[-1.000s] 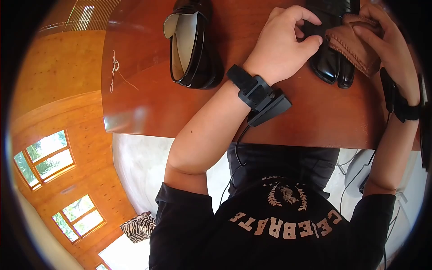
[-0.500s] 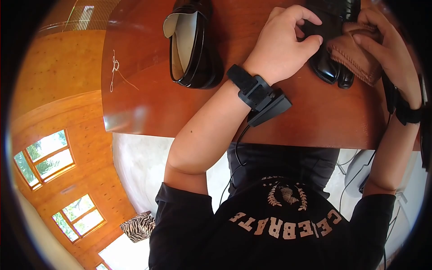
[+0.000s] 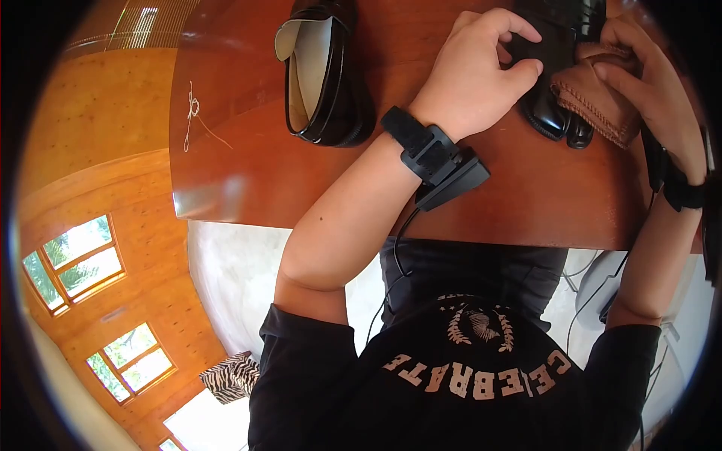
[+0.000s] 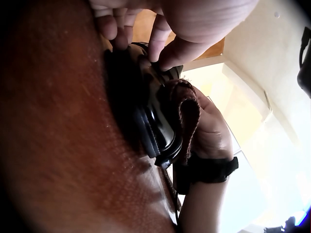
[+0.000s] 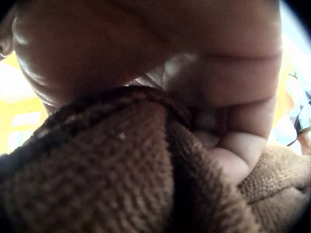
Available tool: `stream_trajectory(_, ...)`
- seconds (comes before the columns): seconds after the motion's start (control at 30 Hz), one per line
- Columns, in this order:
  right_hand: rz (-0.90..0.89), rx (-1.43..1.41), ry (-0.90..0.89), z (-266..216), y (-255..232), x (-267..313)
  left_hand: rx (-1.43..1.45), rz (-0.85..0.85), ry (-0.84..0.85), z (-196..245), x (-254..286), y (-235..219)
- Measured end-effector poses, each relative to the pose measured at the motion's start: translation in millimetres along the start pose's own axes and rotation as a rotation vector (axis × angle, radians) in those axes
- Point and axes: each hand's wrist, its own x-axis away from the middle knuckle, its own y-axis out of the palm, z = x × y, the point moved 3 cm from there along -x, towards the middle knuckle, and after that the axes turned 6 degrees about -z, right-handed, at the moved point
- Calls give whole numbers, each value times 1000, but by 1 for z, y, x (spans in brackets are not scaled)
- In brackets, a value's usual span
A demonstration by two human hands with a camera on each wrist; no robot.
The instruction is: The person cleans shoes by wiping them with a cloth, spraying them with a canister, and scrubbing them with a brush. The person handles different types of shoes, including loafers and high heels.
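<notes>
The fuzzy brown cloth with stitched edges (image 3: 598, 98) is folded, kinda bunched, right beside a glossy black leather-look shoe (image 3: 543, 116), rounded end facing nearside.

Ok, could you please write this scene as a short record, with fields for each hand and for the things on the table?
Left hand: fingers on the near shoe
Right hand: grips the brown cloth
Near shoe: black, glossy, partly hidden by hands and cloth
Cloth: stitched edge, beside the near shoe's toe
Other shoe: black, pale lining, apart from both hands
String: pale, thin, knotted
Table: reddish-brown, shiny
</notes>
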Motion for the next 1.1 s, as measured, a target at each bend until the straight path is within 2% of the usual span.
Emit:
stream_trajectory(0.07, -9, 1, 5, -10, 0, -3, 462, -126, -219, 2, -5, -9)
stream_trajectory(0.1, 96, -19, 12, -21, 2, 0, 215, -56, -82, 2, -3, -7)
stream_trajectory(0.13, 202, -38, 20, -53, 9, 3, -32, 15, 56, -2, 0, 0)
stream_trajectory(0.2, 347, 10, 21, -76, 14, 4, -247, 79, 175, -1, 2, 4)
stream_trajectory(0.3, 406, 85, 8, -80, 15, 5, -191, 63, 136, -2, 1, 4)
stream_trajectory(0.43, 294, -32, 8, -76, 15, 5, -198, 65, 128, 0, 2, 3)
stream_trajectory(0.5, 173, -29, -2, -53, 10, 3, -192, 68, 132, -1, 2, 3)
stream_trajectory(0.57, 7, -23, -18, 4, 1, -2, -186, 72, 144, -3, 2, 5)
stream_trajectory(0.67, 74, -120, 1, 4, 5, 3, -178, 69, 148, -4, 2, 5)
stream_trajectory(0.77, -90, 24, 64, 0, -4, -4, -163, 63, 146, -6, 2, 6)
stream_trajectory(0.87, 158, -275, 11, -40, 5, -5, -149, 61, 127, -3, 1, 4)
stream_trajectory(0.93, 301, 52, -42, -72, 13, 4, -83, 52, 71, 1, 1, 2)
stream_trajectory(1.0, 337, 18, -36, -73, 13, 4, -59, 55, 70, 0, 1, 4)
stream_trajectory(1.03, 301, -180, -3, -57, 11, -1, -81, 62, 106, -6, 1, 8)
stream_trajectory(1.1, 230, -252, -10, -21, 5, -5, 90, 18, 37, -7, 0, 5)
